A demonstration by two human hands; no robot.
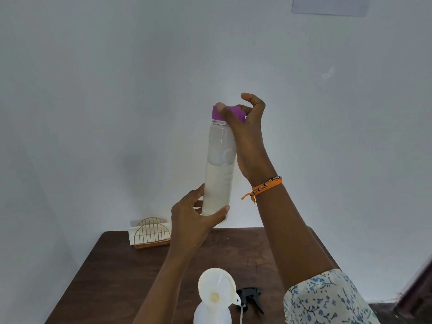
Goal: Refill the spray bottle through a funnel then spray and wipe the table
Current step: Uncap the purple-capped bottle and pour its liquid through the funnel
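A tall clear water bottle (218, 169), partly filled with cloudy liquid, is held upright in the air above the table. My left hand (194, 218) grips its base. My right hand (243, 127) wraps its fingers over the purple cap (231, 113) at the top. Below, at the front edge of the view, the white spray bottle (211, 313) stands with a white funnel (217, 288) in its neck. Its black trigger head (251, 296), with the dip tube attached, lies on the table just right of the spray bottle.
The dark brown wooden table (140, 272) stands against a white wall. A gold wire napkin holder (152, 233) with white napkins sits at its far left corner. A paper notice (329, 4) hangs high on the wall at the right.
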